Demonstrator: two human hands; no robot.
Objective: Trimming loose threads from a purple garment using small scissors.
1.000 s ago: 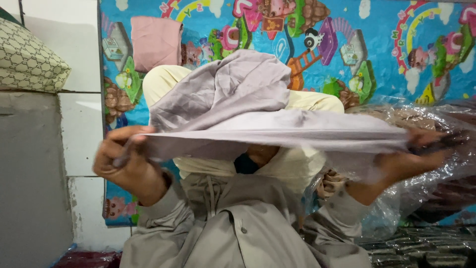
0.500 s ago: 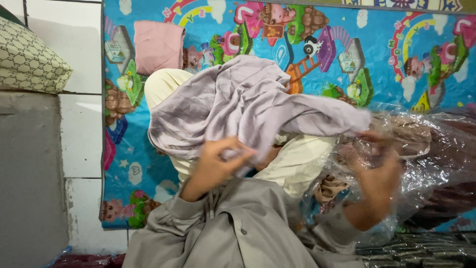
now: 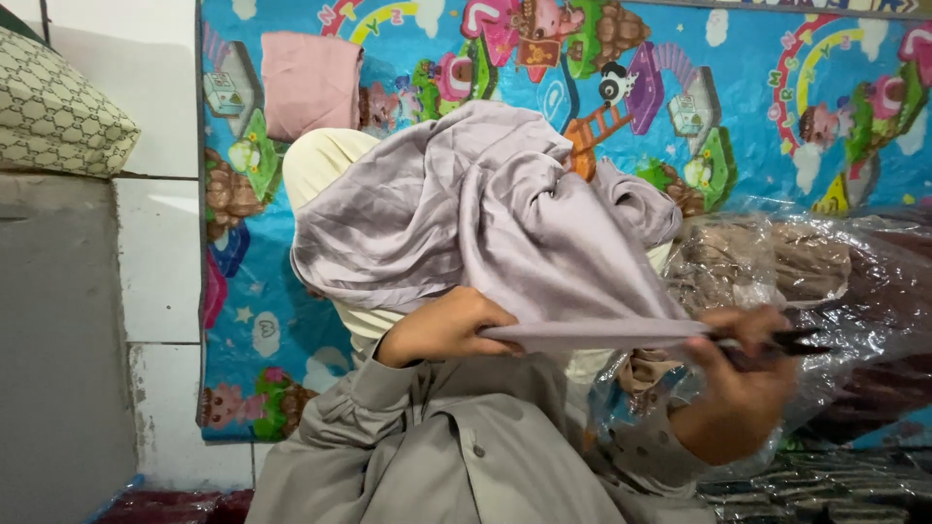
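Observation:
A lilac satin cloth (image 3: 485, 213) is draped over a head that wears a cream head covering (image 3: 325, 160). At the left of the view, my left hand (image 3: 442, 330) pinches the cloth's folded lower edge at chin height. My right hand (image 3: 743, 383), blurred at the right, grips the other end of that edge, so a flat band of cloth is stretched between the two hands. A thin dark object (image 3: 791, 342) sticks out of the right hand; I cannot tell what it is. A grey buttoned shirt (image 3: 456, 456) covers the body and both arms.
A colourful cartoon play mat (image 3: 757, 107) hangs on the white tiled wall (image 3: 160, 252) behind. A pink folded cloth (image 3: 311, 82) hangs at its top. Clear plastic bags of brown fabric (image 3: 777, 262) pile up at the right. A patterned cushion (image 3: 58, 116) sits on a grey ledge at the left.
The cloth was stretched wide between both hands. My left hand moved in toward the chin, and the stretched edge is now shorter and lower, with more cloth bunched over the head.

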